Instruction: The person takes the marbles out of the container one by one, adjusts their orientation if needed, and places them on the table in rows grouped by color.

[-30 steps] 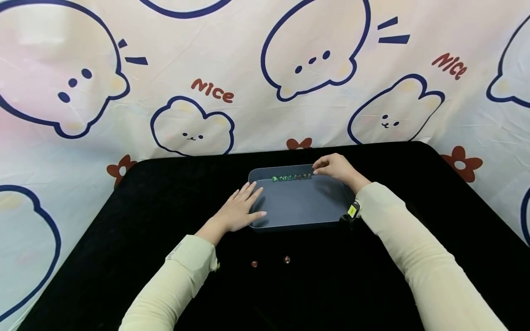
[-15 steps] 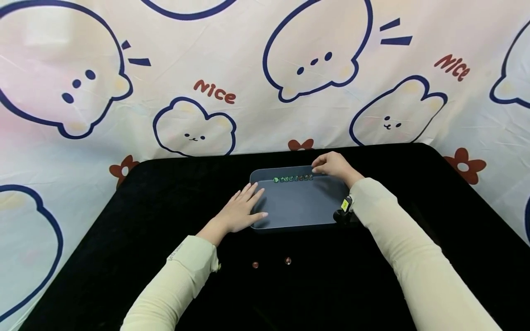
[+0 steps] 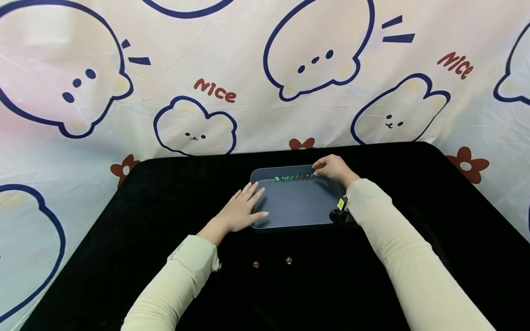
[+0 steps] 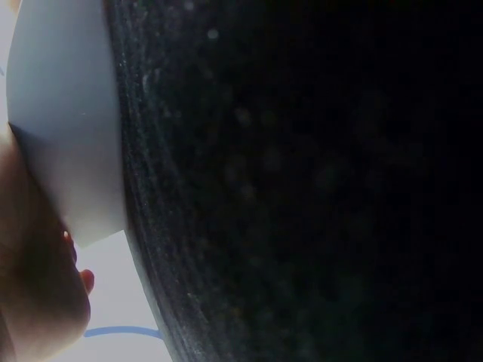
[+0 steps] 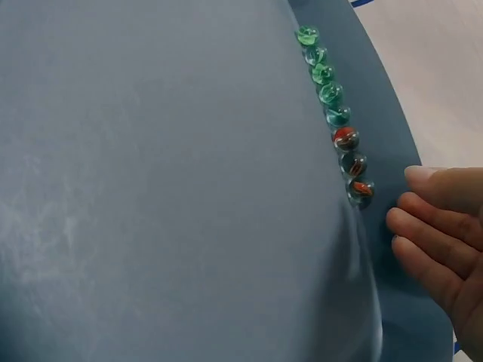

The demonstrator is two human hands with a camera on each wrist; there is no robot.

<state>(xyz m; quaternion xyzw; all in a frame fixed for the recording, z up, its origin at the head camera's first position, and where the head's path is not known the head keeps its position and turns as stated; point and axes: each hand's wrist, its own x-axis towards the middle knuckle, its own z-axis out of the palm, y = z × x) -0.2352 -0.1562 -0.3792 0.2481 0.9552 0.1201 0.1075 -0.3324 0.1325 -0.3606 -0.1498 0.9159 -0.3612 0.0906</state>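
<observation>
A row of several glass marbles (image 5: pixel 330 93) lies along the far wall of a grey tray (image 3: pixel 298 202). Those at the left end have green swirls; at the right end they show red and orange ones. My right hand (image 3: pixel 333 169) hovers beside the last orange marble (image 5: pixel 361 190), apart from it. In the right wrist view its fingers (image 5: pixel 430 249) are loosely bent, and nothing shows between them and the thumb. With fingers spread, my left hand (image 3: pixel 239 212) rests on the tray's left edge. Only a blurred part of that hand (image 4: pixel 45 294) appears in the left wrist view.
Two reddish marbles, one on the left (image 3: pixel 256 265) and one on the right (image 3: pixel 288 260), lie on the black cloth (image 3: pixel 165 202) in front of the tray. A patterned curtain (image 3: pixel 256 124) hangs behind the table.
The right wrist and forearm have swung left, while the right fingertips stay near the row's right end. The left hand and the two loose marbles stay put.
</observation>
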